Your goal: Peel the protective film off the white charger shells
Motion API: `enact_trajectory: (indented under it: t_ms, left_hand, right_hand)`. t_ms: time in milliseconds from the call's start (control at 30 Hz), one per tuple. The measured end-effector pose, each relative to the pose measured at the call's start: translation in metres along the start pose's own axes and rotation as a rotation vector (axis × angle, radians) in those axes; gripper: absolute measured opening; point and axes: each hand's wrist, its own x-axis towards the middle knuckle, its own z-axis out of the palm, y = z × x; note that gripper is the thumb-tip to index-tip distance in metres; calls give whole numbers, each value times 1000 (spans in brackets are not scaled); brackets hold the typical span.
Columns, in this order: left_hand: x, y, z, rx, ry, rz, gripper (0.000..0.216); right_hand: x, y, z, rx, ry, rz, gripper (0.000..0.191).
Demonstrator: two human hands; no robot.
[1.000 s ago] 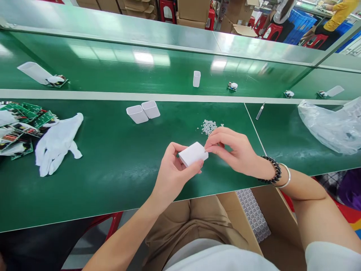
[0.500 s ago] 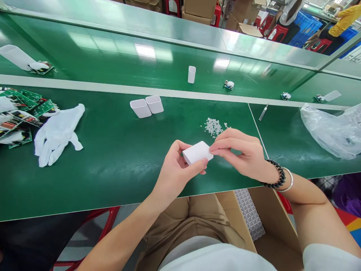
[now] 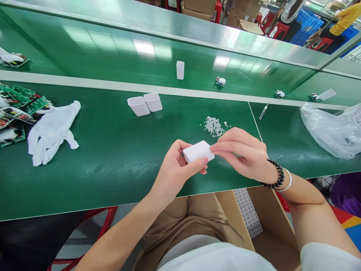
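A white plastic housing (image 3: 198,151) lies tilted in my left hand (image 3: 180,165), its fingers and thumb wrapped round it. The fingers of my right hand (image 3: 242,153) are pinched together and touch the housing's right end. Whatever is between those fingertips, if anything, is too small to make out. Just beyond my right hand is a scatter of small clear plastic pieces (image 3: 214,127). Two more open white housings, a left one (image 3: 138,106) and a right one (image 3: 153,102), lie side by side on the green work surface farther off.
At left lie a white glove (image 3: 53,131) and a pile of circuit boards (image 3: 17,109). Beyond the pale strip, a white housing (image 3: 180,70) and small circuit boards (image 3: 220,81) sit on a green belt. A pen-like tool (image 3: 264,111) and plastic bag (image 3: 332,130) lie right; an open carton (image 3: 276,226) stands below.
The housing and circuit boards on the belt have shifted left. My hands keep nearly the same pose, with the right fingertips still at the housing's end.
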Motion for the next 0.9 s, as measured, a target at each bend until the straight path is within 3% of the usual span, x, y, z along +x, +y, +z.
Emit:
enact_trajectory:
  t_ms: [467,633,767,900]
  left_hand:
    - [1,-6,1,-41,5,-14,36]
    - [0,-5,4,-67,-24,50,47]
    - [-4,-4,7,-24,-62,112,31]
    - [-7,-7,8,8,-32,175,32]
  right_hand:
    - [-11,2,11,-74,67,-148,18]
    - [-19,0,16,-54,98,-114,28]
    - [-22,-4,11,-47,92,-131,40]
    - [-24,-8,4,-34,49,-147,37]
